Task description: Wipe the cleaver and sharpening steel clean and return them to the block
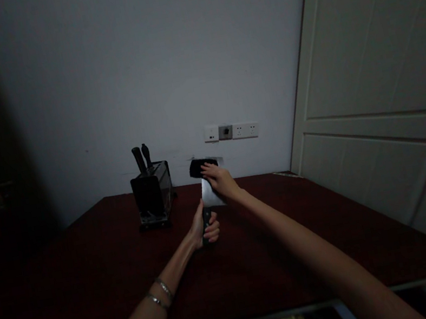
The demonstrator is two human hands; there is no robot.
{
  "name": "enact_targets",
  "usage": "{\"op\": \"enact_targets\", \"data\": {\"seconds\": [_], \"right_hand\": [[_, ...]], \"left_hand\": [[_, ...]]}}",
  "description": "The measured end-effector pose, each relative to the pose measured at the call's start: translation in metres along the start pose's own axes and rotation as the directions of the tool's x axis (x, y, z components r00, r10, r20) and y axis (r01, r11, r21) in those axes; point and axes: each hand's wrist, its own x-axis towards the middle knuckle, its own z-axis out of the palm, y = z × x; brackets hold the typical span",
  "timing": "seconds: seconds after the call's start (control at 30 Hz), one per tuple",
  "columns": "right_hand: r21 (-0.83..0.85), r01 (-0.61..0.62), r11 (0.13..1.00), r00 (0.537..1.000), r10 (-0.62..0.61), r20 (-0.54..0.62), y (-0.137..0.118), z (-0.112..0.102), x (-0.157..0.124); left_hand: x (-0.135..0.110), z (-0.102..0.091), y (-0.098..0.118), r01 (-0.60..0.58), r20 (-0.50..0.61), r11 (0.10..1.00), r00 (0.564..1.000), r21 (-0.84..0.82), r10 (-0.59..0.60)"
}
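My left hand (205, 228) is closed around the dark handle of a cleaver (208, 194), holding it upright above the dark red table (92, 269). Its broad pale blade points up. My right hand (220, 179) rests on the blade's upper part and presses a dark cloth (196, 168) against the top of it, fingers curled over the cloth. A black knife block (153, 195) stands just left of the hands, with two dark knife handles (142, 159) sticking out of its top.
A white wall with a row of sockets (232, 132) is behind the table. A pale panelled door (383, 96) fills the right side. The table's front edge (265, 316) runs along the bottom, with unclear items under it.
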Motion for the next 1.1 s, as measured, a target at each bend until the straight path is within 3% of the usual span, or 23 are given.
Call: {"op": "enact_targets", "data": {"seconds": [0.13, 0.27, 0.37, 0.6, 0.7, 0.97, 1.1], "right_hand": [[0.044, 0.055, 0.998, 0.995, -0.058, 0.078, -0.035, 0.004, -0.042], [0.097, 0.094, 0.991, 0.987, -0.105, 0.124, -0.041, -0.006, -0.061], [0.088, 0.100, 0.991, 0.987, -0.110, 0.118, -0.027, -0.012, -0.050], [0.023, -0.056, 0.998, 0.993, 0.058, -0.103, 0.022, -0.016, 0.011], [0.018, -0.084, 0.996, 0.987, 0.086, -0.138, 0.026, -0.017, 0.017], [0.068, 0.014, 0.998, 0.999, -0.016, 0.032, -0.026, -0.004, -0.057], [0.070, 0.041, 0.997, 0.996, -0.046, 0.073, -0.025, -0.008, -0.059]], "left_hand": [[-0.001, -0.002, 0.001, -0.007, -0.035, 1.000, 0.999, -0.013, 0.007], [-0.001, 0.000, 0.001, -0.003, -0.028, 1.000, 1.000, -0.005, 0.003], [-0.001, 0.003, 0.001, 0.004, 0.019, 1.000, 1.000, 0.005, -0.004], [-0.001, 0.007, 0.000, 0.019, 0.028, 1.000, 0.999, 0.004, -0.019], [-0.001, 0.007, 0.000, 0.029, 0.041, 1.000, 0.999, -0.012, -0.028], [-0.001, -0.002, 0.006, -0.087, 0.065, 0.992, 0.994, -0.092, 0.093], [-0.002, -0.001, 0.005, -0.076, 0.059, 0.994, 0.995, -0.073, 0.080]]}}
